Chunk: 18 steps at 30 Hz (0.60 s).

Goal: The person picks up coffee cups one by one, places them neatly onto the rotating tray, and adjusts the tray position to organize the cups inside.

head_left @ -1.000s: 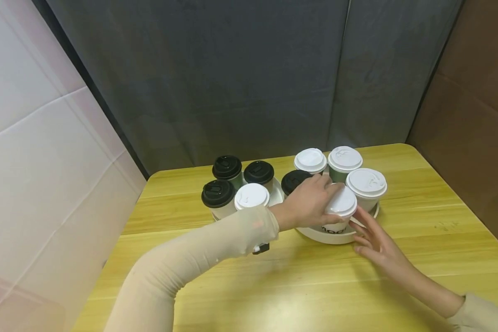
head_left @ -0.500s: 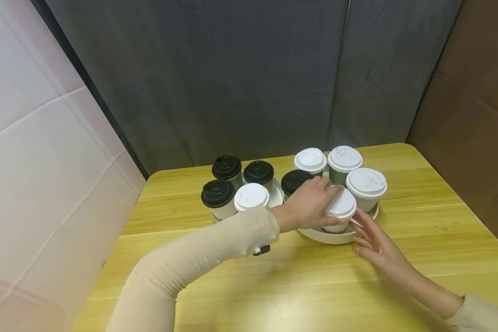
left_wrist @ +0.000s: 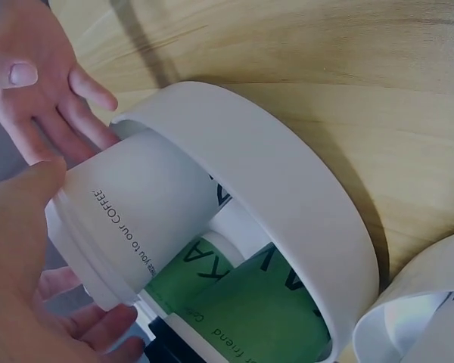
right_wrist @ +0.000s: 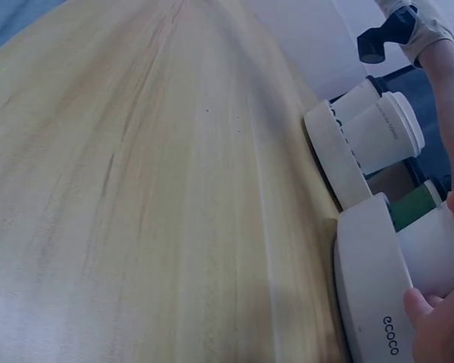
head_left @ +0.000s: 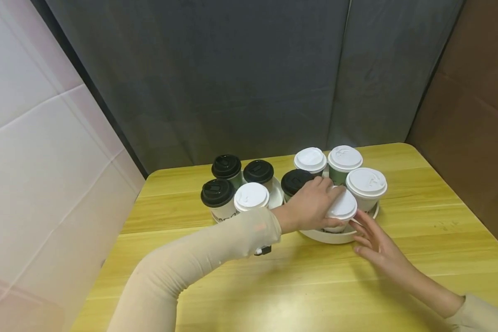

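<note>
In the head view my left hand grips a white paper coffee cup by its white lid, thumb at the near side. That cup stands tilted in the left wrist view, its lower part inside a round white tray. My right hand is at the cup's right, fingers mostly straight, fingertips right at the cup and the tray's rim. Sharing the tray are a black-lidded cup, partly behind my left hand, and several white-lidded cups, including one at the right.
A second round tray adjoins on the left, bearing black-lidded cups and one white-lidded cup. Both trays stand toward the back of the wooden table. A dark grey panel rises behind, with a brown side wall at right.
The gripped cup has sunk slightly into the right tray, with my left hand on it. My right hand has stayed almost still, and the other cups have not moved.
</note>
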Tool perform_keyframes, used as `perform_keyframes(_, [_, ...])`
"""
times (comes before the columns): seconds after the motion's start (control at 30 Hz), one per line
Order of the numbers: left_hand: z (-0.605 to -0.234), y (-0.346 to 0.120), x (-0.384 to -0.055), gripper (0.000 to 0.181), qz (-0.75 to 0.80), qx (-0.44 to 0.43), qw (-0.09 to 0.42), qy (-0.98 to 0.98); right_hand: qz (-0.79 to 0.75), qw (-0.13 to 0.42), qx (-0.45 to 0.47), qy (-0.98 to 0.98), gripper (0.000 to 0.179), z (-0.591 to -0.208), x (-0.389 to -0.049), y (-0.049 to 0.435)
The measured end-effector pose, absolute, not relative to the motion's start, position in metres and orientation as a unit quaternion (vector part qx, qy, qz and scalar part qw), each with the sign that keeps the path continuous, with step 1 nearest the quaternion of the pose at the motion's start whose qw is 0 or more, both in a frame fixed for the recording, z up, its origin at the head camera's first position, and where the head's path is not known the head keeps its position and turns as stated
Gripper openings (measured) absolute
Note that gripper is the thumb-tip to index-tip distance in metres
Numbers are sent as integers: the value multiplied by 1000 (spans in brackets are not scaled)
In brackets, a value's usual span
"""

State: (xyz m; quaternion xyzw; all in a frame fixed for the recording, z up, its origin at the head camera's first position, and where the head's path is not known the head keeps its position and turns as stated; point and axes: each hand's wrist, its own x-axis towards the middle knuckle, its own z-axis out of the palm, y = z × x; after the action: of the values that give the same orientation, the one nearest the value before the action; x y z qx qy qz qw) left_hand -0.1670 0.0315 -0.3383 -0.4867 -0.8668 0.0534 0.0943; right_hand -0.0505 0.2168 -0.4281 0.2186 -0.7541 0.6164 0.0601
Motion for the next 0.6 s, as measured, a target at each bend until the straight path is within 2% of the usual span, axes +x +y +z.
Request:
perform_keyframes(0.23, [-345,33,-166,76,39,-481,112,-869,605,58,187,-772,76,-422,-53,218])
perform_keyframes(0.4, [-345,35,-165,85,53,-471,124,-872,556,55,101,-823,63,-414,-55,223])
perform_keyframes(0.5, [-339,34,-165,89,54,-469,118,-874,493,73,48,-866,50,-407,-55,228])
perform_keyframes(0.6, [-330,29,-164,88,42,-471,108,-875,432,118,27,-894,36,-396,-57,233])
